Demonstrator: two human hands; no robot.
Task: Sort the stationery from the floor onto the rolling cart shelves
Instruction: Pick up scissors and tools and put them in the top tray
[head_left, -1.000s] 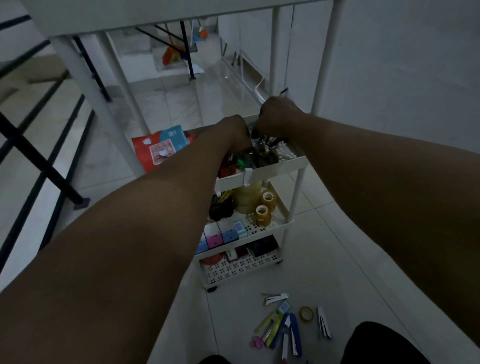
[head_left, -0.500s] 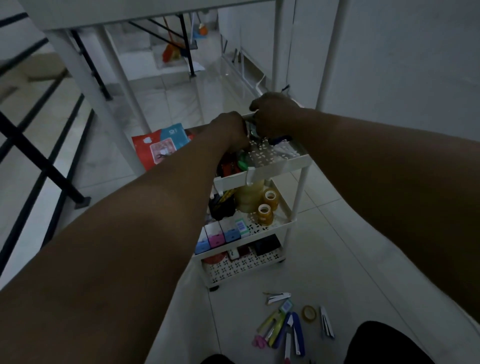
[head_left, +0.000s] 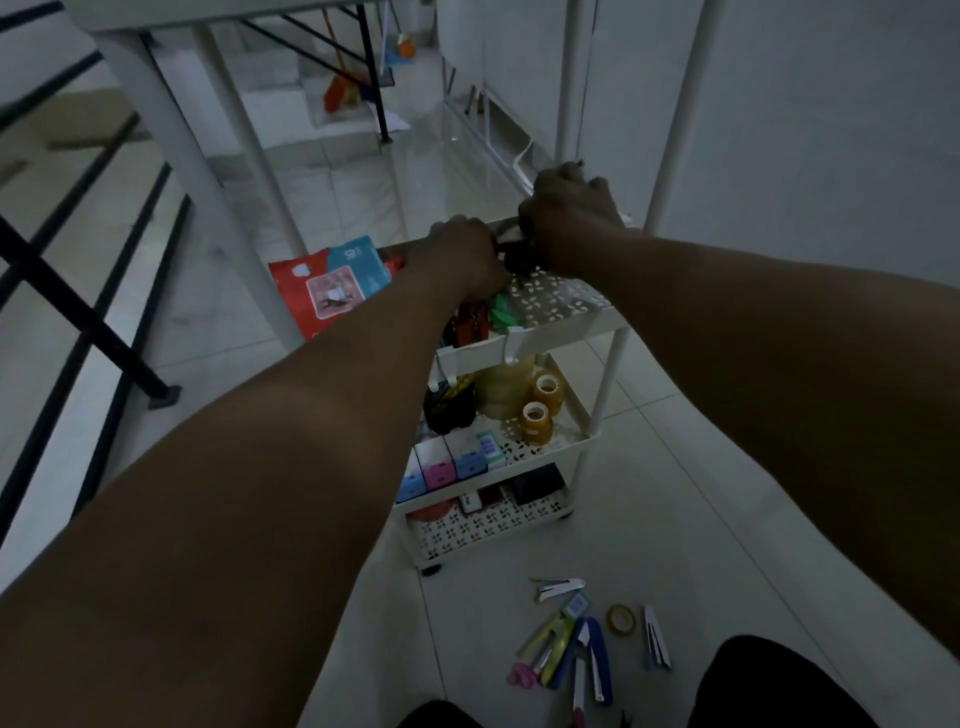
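Observation:
A white three-tier rolling cart (head_left: 563, 332) stands ahead on the tiled floor. Both my hands are at the far end of its top shelf. My right hand (head_left: 569, 218) is fisted round dark pen-like items, with a thin tip sticking out above the knuckles. My left hand (head_left: 462, 254) curls against the same dark bundle (head_left: 514, 259) from the left; its fingers are hidden. Red and green items (head_left: 485, 314) lie on the top shelf. Loose stationery lies on the floor by my knees: a blue stapler (head_left: 597, 649), a tape ring (head_left: 622, 618), white staplers (head_left: 558, 587).
The middle shelf holds amber tape rolls (head_left: 545, 389) and small pink and blue boxes (head_left: 441, 467); dark items sit on the bottom shelf. A red and blue packet (head_left: 332, 280) leans behind the cart. White table legs (head_left: 176, 156) and a black railing (head_left: 78, 291) stand at the left, with a wall on the right.
My right hand has risen and moved toward the far end of the top shelf with the dark items, uncovering the perforated shelf floor. My left hand stayed beside it.

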